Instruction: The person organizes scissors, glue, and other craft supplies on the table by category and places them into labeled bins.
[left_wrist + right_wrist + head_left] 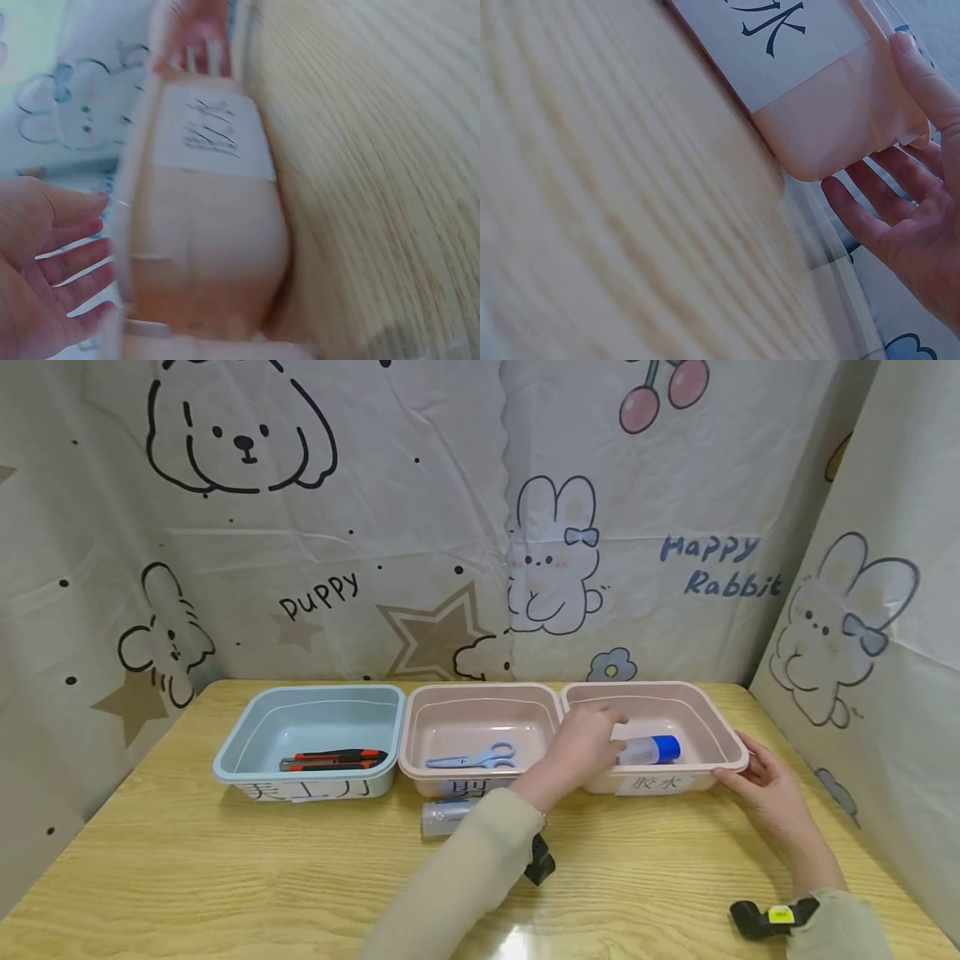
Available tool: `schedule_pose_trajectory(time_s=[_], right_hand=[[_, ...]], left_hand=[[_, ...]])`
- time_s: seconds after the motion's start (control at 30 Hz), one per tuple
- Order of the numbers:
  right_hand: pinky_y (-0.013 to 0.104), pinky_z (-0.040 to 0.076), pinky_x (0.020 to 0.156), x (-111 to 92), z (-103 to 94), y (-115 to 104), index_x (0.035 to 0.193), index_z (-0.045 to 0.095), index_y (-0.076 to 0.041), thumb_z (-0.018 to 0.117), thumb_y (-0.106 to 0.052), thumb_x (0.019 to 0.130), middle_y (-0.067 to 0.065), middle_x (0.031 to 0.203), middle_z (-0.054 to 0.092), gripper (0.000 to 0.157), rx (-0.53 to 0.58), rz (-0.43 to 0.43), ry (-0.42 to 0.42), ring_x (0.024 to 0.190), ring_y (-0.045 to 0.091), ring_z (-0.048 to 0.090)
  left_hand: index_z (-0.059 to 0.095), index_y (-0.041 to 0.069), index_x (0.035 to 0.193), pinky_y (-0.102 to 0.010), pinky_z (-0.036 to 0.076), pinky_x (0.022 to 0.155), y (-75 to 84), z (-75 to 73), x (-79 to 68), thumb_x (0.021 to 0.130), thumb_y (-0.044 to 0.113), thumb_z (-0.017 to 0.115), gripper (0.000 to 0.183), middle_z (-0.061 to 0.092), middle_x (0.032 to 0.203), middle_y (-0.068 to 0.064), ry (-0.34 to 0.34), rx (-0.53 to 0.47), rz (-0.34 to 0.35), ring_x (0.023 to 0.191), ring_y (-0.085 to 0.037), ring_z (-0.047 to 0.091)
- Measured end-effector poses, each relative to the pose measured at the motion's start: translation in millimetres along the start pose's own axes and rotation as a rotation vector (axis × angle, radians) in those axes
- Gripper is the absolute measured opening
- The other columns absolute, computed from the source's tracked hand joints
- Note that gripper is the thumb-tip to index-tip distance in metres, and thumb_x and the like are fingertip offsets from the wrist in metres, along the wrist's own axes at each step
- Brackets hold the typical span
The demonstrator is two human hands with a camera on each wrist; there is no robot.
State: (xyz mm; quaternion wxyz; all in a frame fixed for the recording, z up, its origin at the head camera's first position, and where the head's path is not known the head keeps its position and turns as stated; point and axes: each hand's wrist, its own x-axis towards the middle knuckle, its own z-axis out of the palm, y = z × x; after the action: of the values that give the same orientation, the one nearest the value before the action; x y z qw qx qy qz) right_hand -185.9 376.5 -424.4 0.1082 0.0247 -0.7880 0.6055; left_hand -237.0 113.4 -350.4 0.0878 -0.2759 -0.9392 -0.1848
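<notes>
My left hand (587,739) reaches over the left side of the right pink bin (652,777). In the left wrist view its fingers are spread and hold nothing. A clear glue bottle with a blue cap (666,749) lies inside that bin, right by the left fingertips. My right hand (765,781) grips the bin's front right corner. The right wrist view shows the thumb (906,43) on the rim and the other fingers against the side. On the bin's front is a white paper label (214,131) with handwritten-style characters.
A middle pink bin (420,783) holds light blue scissors (472,758). The blue bin (225,766) at left holds red-and-black utility knives (337,760). Before the middle bin lies a clear bottle (444,818), partly hidden by my left sleeve. A printed curtain (420,510) stands behind the table.
</notes>
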Motion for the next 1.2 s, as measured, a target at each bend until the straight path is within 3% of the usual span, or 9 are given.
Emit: schedule_pose_trajectory(time_s=[0.17, 0.4, 0.63, 0.83, 1.03, 1.2], right_hand=[[0.006, 0.046, 0.071, 0, -0.8, -2, 0.143, 0.030, -0.014, 0.065, -0.011, 0.084, -0.026, 0.107, 0.051, 0.069, -0.051, 0.000, 0.000, 0.091, -0.013, 0.051], [0.007, 0.047, 0.071, 0, -0.4, 0, 0.142, 0.032, -0.012, 0.065, -0.006, 0.083, -0.023, 0.106, 0.056, 0.068, 0.062, -0.013, -0.015, 0.091, -0.010, 0.054], [0.008, 0.047, 0.072, -1, 1.9, 1, 0.142, 0.031, -0.011, 0.065, -0.005, 0.083, -0.022, 0.106, 0.057, 0.068, 0.090, -0.023, -0.024, 0.091, -0.009, 0.055], [0.007, 0.046, 0.072, -1, 0.5, 2, 0.143, 0.030, -0.012, 0.065, -0.008, 0.083, -0.024, 0.108, 0.052, 0.070, 0.027, -0.005, -0.012, 0.092, -0.011, 0.052], [0.007, 0.047, 0.071, -1, -1.3, 2, 0.143, 0.029, -0.012, 0.065, -0.008, 0.083, -0.023, 0.108, 0.052, 0.071, 0.027, 0.014, -0.005, 0.091, -0.010, 0.052], [0.007, 0.047, 0.072, -1, -1.2, 1, 0.143, 0.027, -0.011, 0.065, -0.008, 0.083, -0.023, 0.109, 0.052, 0.071, 0.031, 0.014, -0.009, 0.091, -0.010, 0.052]], left_hand=[[0.063, 0.020, 0.113, -0.024, 0.041, 0.095, 4.0, -17.4, -15.6, 0.083, 0.030, 0.066, 0.032, 0.061, 0.114, 0.006, 0.032, -0.007, 0.081, 0.108, -0.012, 0.055], [0.062, 0.018, 0.114, -0.023, 0.044, 0.091, 0.6, -30.8, -36.1, 0.084, 0.031, 0.065, 0.033, 0.060, 0.114, 0.006, -0.006, -0.035, 0.107, 0.106, -0.010, 0.055], [0.059, 0.018, 0.119, -0.023, 0.046, 0.086, -17.3, -38.7, -55.3, 0.084, 0.034, 0.064, 0.039, 0.060, 0.117, 0.005, -0.016, -0.034, 0.136, 0.103, -0.009, 0.056], [0.065, 0.017, 0.109, -0.022, 0.048, 0.082, -31.8, -46.6, -71.4, 0.082, 0.033, 0.066, 0.031, 0.064, 0.106, 0.005, -0.001, -0.020, 0.185, 0.096, -0.010, 0.059], [0.066, 0.018, 0.106, -0.024, 0.047, 0.083, -41.9, -51.2, -81.1, 0.082, 0.035, 0.066, 0.030, 0.064, 0.102, 0.006, -0.012, 0.059, 0.262, 0.093, -0.011, 0.058], [0.065, 0.017, 0.107, -0.027, 0.048, 0.083, -48.7, -54.8, -94.3, 0.082, 0.037, 0.065, 0.031, 0.063, 0.106, 0.004, -0.012, 0.090, 0.280, 0.097, -0.013, 0.059]])
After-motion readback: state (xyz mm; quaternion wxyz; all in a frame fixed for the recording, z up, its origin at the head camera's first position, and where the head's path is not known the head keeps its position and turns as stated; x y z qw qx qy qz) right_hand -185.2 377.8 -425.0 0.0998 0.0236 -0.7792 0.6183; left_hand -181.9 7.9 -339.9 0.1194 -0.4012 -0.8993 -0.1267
